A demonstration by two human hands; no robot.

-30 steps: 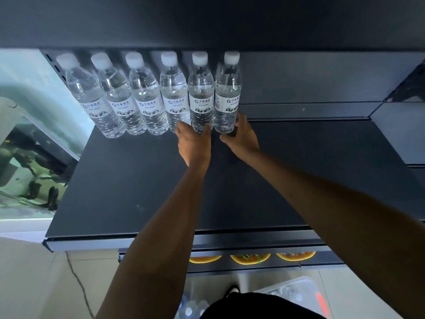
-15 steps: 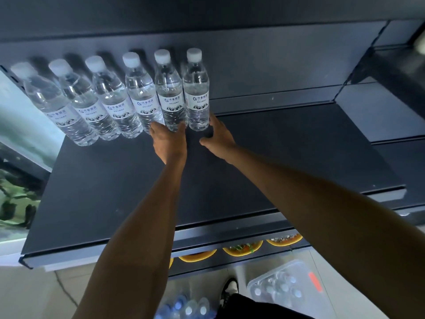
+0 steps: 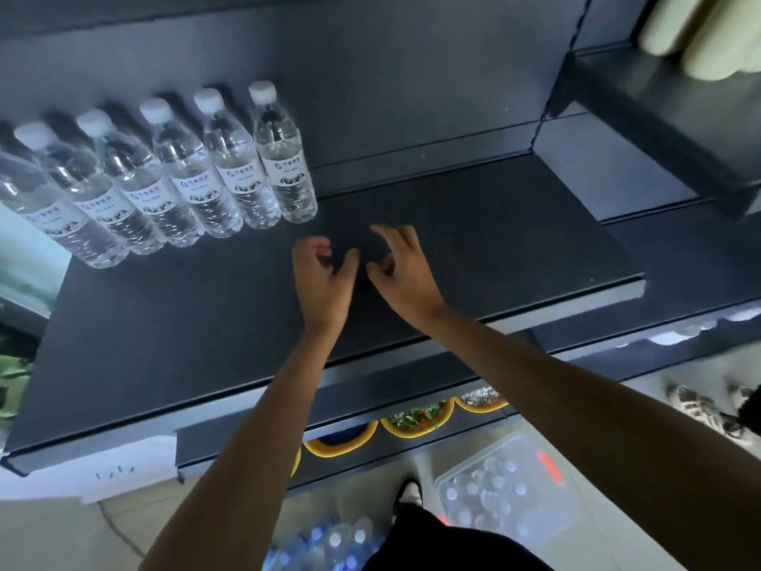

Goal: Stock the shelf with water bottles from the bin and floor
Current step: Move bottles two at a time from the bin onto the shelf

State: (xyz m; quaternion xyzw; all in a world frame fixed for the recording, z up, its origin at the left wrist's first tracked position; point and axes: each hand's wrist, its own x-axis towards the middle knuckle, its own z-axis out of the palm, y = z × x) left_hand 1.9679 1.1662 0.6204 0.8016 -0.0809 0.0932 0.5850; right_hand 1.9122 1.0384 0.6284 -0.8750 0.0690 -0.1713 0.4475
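Row of water bottles point(image 3: 230, 175) stands upright at the back left of the shelf point(image 3: 164, 323); white caps, white labels with a blue logo, lettering too blurred to read; left hand point(image 3: 323, 278) and right hand point(image 3: 405, 274) hover nearby, fingers loosely curled, holding nothing; more bottles fill the clear bin point(image 3: 506, 488) on the floor.

Both bare arms reach forward, close together. The left hand point(image 3: 323, 278) and the right hand point(image 3: 405, 274) hold nothing, their fingers loosely curled.

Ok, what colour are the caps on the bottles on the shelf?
White. The caps show best in the head view.
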